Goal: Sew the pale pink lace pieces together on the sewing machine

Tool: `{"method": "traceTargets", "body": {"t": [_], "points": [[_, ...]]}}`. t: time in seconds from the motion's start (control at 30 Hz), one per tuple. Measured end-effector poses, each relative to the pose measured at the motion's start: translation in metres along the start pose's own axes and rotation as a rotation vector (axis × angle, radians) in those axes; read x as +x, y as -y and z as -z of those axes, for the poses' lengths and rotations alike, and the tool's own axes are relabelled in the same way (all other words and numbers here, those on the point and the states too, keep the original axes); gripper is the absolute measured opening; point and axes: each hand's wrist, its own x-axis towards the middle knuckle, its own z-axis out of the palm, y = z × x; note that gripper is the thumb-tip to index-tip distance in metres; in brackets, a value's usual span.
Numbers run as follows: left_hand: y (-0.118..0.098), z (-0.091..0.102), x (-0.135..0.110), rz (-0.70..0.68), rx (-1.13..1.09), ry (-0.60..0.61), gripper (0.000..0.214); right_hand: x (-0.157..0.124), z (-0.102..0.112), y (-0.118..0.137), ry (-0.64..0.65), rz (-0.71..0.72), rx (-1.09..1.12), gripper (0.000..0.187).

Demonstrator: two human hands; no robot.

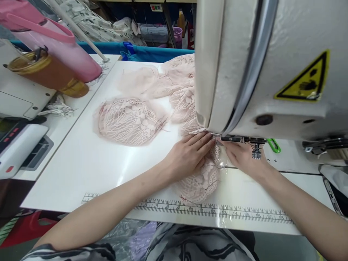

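My left hand (187,156) lies flat on a pink lace piece (199,181), fingers stretched toward the presser foot (217,137) of the white sewing machine (272,61). My right hand (243,156) rests on the same lace just right of the foot, partly hidden under the machine head; its fingers press the fabric down. The lace runs under the foot and on behind the machine. A separate lace cup (127,121) lies to the left, apart from both hands.
More pink lace (163,79) is piled at the back of the white table (81,166). A ruler strip (212,210) runs along the front edge. At left stand a pink bag (62,43), a brown cup (40,70) and a white device (19,145). A phone (333,195) lies far right.
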Motion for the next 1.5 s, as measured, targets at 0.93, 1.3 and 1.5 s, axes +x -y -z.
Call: {"method": "traceTargets", "body": {"t": [0.93,1.3,1.5], "points": [[-0.001,0.002,0.004,-0.008,0.06,-0.008,0.042,-0.001,0.005,0.006,-0.036,-0.004,-0.007,0.029],[-0.025,0.042,-0.021,-0.617,0.173,-0.202,0.014,0.008,0.029,0.015,-0.156,0.483,-0.011,0.018],[-0.046,0.046,-0.061,-0.503,0.247,-0.043,0.012,0.004,0.025,0.009,-0.065,0.523,0.164,0.017]]}}
